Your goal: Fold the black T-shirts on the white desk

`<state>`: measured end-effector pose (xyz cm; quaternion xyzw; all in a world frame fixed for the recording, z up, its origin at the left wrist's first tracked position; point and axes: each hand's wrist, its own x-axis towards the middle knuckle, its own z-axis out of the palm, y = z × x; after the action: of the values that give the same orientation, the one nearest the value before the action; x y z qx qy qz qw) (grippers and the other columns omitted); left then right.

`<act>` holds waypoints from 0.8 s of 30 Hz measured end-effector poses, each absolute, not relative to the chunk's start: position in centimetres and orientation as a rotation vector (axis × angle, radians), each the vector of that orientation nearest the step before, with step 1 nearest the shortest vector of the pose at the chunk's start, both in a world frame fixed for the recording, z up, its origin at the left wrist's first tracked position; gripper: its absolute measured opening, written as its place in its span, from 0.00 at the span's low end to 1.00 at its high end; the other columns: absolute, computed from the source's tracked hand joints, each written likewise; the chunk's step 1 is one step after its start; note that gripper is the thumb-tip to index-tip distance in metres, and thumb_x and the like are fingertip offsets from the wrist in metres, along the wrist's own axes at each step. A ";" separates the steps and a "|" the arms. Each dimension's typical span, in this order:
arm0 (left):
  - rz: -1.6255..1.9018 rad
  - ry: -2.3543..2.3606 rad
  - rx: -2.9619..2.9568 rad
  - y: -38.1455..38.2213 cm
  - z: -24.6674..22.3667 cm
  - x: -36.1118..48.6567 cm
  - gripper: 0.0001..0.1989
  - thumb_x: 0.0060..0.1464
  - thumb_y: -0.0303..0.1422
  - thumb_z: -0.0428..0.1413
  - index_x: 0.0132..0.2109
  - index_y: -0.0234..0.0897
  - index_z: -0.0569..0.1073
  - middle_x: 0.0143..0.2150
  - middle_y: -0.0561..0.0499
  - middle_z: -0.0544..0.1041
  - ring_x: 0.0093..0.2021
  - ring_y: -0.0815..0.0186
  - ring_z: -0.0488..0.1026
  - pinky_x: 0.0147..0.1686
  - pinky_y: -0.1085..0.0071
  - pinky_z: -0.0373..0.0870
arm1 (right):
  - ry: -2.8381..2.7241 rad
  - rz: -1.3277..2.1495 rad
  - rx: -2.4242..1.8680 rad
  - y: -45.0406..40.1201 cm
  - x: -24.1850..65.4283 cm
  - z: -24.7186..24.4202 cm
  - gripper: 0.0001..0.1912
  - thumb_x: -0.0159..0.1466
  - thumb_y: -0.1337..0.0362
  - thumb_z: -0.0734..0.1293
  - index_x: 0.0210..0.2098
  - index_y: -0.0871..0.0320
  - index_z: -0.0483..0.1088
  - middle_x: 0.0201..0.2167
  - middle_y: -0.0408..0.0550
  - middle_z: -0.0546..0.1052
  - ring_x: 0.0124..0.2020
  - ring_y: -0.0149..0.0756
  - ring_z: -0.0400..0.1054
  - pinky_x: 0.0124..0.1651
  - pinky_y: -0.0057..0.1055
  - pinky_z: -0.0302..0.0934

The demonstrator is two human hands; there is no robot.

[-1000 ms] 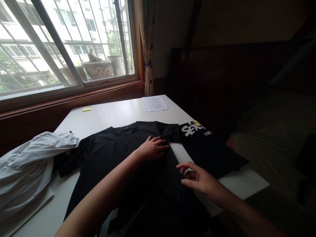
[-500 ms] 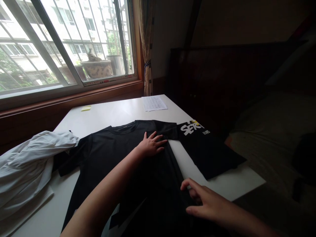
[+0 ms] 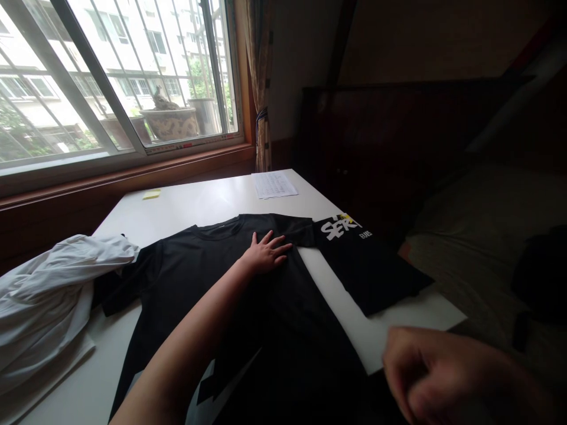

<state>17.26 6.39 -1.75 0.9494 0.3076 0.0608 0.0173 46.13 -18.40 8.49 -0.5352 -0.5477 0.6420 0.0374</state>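
Note:
A black T-shirt lies spread on the white table, its collar toward the window. My left hand rests flat on the shirt near the right shoulder, its fingers spread. Low on the right, beside the shirt's edge, is my right hand, blurred, with the fingers curled inward; what lies between them, if anything, is hidden. A folded black garment with white and yellow lettering lies on the table to the right of the shirt, next to its sleeve.
White crumpled cloth covers the left side of the white table. Printed papers and a yellow note lie toward the far edge. Behind are a barred window and a tied curtain.
My right hand has moved right and toward me, away from the shirt's side, and its fingers have curled. The shirt's right edge now lies farther right and flatter. My left hand remains on the shirt.

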 end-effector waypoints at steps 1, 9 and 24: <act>0.201 0.950 2.958 6.4 -1.7 17.2 0.25 0.70 0.47 0.44 0.71 0.60 0.56 0.75 0.52 0.55 0.73 0.43 0.49 0.65 0.28 0.45 | -1.687 1.921 -1.650 -17.4 46.0 7.9 0.23 0.56 0.42 0.73 0.31 0.58 0.75 0.21 0.47 0.77 0.21 0.38 0.73 0.24 0.28 0.63; 0.424 0.788 3.060 5.1 -0.9 16.3 0.19 0.70 0.39 0.47 0.62 0.46 0.72 0.64 0.47 0.71 0.62 0.57 0.69 0.67 0.52 0.56 | -2.068 0.715 -1.771 -9.9 43.0 1.8 0.12 0.62 0.59 0.67 0.44 0.56 0.73 0.36 0.50 0.79 0.36 0.41 0.74 0.41 0.35 0.65; 0.275 0.786 2.920 5.7 -1.5 9.8 0.26 0.70 0.45 0.47 0.71 0.51 0.59 0.74 0.49 0.57 0.74 0.57 0.50 0.72 0.50 0.45 | -1.973 0.835 -1.853 -6.4 43.7 0.7 0.11 0.59 0.67 0.66 0.42 0.54 0.66 0.31 0.43 0.78 0.32 0.37 0.73 0.35 0.30 0.62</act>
<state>9.76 5.72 -1.49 0.9603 0.2586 0.0906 0.0525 43.72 -6.43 0.75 -0.6465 -0.6881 0.2912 0.1540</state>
